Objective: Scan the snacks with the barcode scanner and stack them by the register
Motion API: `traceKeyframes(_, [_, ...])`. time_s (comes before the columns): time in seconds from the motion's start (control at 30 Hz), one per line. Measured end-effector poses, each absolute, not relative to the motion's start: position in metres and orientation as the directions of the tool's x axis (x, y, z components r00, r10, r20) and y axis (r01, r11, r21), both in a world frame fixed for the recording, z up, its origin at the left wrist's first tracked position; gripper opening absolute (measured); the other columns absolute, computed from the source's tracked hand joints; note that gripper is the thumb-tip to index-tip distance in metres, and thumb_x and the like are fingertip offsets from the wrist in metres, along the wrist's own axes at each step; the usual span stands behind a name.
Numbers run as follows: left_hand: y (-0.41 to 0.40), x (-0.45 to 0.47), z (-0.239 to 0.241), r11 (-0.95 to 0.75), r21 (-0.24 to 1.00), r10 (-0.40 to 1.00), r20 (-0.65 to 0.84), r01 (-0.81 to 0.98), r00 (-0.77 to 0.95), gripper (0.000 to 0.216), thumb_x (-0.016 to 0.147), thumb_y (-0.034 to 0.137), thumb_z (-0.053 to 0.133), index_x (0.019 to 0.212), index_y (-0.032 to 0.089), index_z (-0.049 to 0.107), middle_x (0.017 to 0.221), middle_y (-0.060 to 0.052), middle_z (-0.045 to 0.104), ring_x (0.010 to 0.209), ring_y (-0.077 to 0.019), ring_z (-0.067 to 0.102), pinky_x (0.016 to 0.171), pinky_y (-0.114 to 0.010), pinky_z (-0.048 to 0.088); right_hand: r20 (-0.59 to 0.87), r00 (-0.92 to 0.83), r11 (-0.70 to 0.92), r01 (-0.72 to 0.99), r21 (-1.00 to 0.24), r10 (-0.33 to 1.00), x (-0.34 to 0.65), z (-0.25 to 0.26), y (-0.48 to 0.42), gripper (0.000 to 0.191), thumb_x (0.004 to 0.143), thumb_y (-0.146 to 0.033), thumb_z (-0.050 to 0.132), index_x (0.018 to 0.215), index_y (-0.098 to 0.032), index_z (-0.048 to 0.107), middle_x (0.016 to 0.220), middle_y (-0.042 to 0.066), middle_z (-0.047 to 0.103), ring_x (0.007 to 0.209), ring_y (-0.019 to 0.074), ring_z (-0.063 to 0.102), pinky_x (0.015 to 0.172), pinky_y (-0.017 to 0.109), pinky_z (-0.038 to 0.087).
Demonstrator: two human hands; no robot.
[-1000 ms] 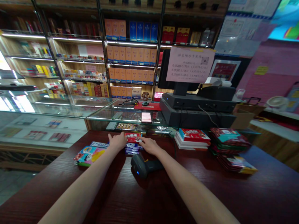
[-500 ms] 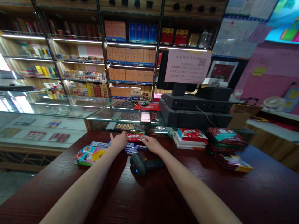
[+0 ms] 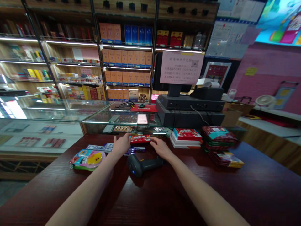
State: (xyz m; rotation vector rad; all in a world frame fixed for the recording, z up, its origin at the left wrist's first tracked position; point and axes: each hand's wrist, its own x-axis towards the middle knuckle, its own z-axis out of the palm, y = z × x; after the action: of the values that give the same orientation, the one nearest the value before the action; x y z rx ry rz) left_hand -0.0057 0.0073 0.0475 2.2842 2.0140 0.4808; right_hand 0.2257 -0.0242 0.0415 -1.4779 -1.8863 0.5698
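Note:
Both of my hands reach to the far edge of a dark wooden counter [image 3: 150, 194]. My left hand [image 3: 121, 145] and my right hand [image 3: 159, 147] grip the two ends of a red snack packet [image 3: 140, 138], lifted a little above a small pile of blue-purple packets [image 3: 135, 149]. Fingers of both hands are curled round the packet's ends. A black handheld barcode scanner [image 3: 141, 164] lies on the counter just in front of my hands.
A colourful cartoon packet [image 3: 87, 158] lies left of the pile. Stacks of red and white packets [image 3: 186, 138] and dark packets [image 3: 219, 143] sit to the right. Behind stand a glass display case [image 3: 98, 116], a cash register with screen [image 3: 188, 106] and stocked shelves [image 3: 127, 59].
Both hands have closed on the ends of the red packet and raised it slightly off the pile. The camera view has shifted a little to the right.

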Motion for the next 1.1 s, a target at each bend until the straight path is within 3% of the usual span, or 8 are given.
traceKeyframes(0.3, [0.001, 0.007, 0.04, -0.34, 0.353, 0.916, 0.335, 0.872, 0.222, 0.035, 0.097, 0.026, 0.037, 0.128, 0.024, 0.054, 0.101, -0.007, 0.079, 0.109, -0.0274, 0.07, 0.115, -0.062, 0.024, 0.313, -0.094, 0.306, 0.593, -0.745, 0.945, 0.263, 0.027, -0.043, 0.037, 0.091, -0.03, 0.052, 0.122, -0.023, 0.071, 0.125, 0.007, 0.072, 0.12, 0.0268, 0.064, 0.106, 0.044, 0.045])
traceKeyframes(0.63, [-0.004, 0.007, 0.035, -0.465, 0.598, 0.878, 0.405, 0.653, 0.254, 0.032, 0.094, 0.031, 0.044, 0.123, 0.028, 0.057, 0.12, -0.004, 0.075, 0.118, -0.0243, 0.066, 0.119, -0.064, 0.018, 0.395, 0.001, 0.343, 0.491, -0.801, 0.919, 0.269, 0.008, -0.048, 0.041, 0.09, -0.035, 0.054, 0.125, -0.022, 0.069, 0.133, 0.009, 0.067, 0.127, 0.0252, 0.06, 0.115, 0.047, 0.04])
traceKeyframes(0.77, [-0.003, 0.0, 0.032, -0.491, 0.618, 0.859, 0.461, 0.614, 0.223, 0.03, 0.094, 0.036, 0.047, 0.119, 0.029, 0.063, 0.121, -0.002, 0.074, 0.118, -0.0238, 0.066, 0.122, -0.06, 0.018, 0.401, 0.028, 0.344, 0.46, -0.818, 0.916, 0.267, 0.002, -0.053, 0.038, 0.09, -0.034, 0.055, 0.124, -0.026, 0.069, 0.134, 0.006, 0.067, 0.129, 0.0235, 0.058, 0.116, 0.046, 0.039])
traceKeyframes(0.87, [0.0, -0.007, 0.026, -0.53, 0.62, 0.836, 0.498, 0.578, 0.232, 0.031, 0.094, 0.039, 0.049, 0.119, 0.029, 0.065, 0.122, -0.001, 0.073, 0.128, -0.0235, 0.06, 0.122, -0.055, 0.022, 0.411, 0.02, 0.359, 0.451, -0.817, 0.911, 0.267, 0.002, -0.057, 0.037, 0.09, -0.033, 0.056, 0.125, -0.027, 0.069, 0.136, 0.005, 0.066, 0.131, 0.0227, 0.057, 0.117, 0.045, 0.038])
traceKeyframes(1.1, [0.001, -0.017, 0.014, -0.613, 0.549, 0.77, 0.578, 0.569, 0.272, 0.025, 0.094, 0.037, 0.055, 0.113, 0.028, 0.067, 0.124, -0.002, 0.073, 0.131, -0.0219, 0.058, 0.123, -0.054, 0.023, 0.443, -0.01, 0.397, 0.459, -0.795, 0.897, 0.269, 0.001, -0.06, 0.039, 0.094, -0.033, 0.053, 0.13, -0.026, 0.066, 0.143, 0.006, 0.06, 0.136, 0.0221, 0.053, 0.119, 0.044, 0.036])
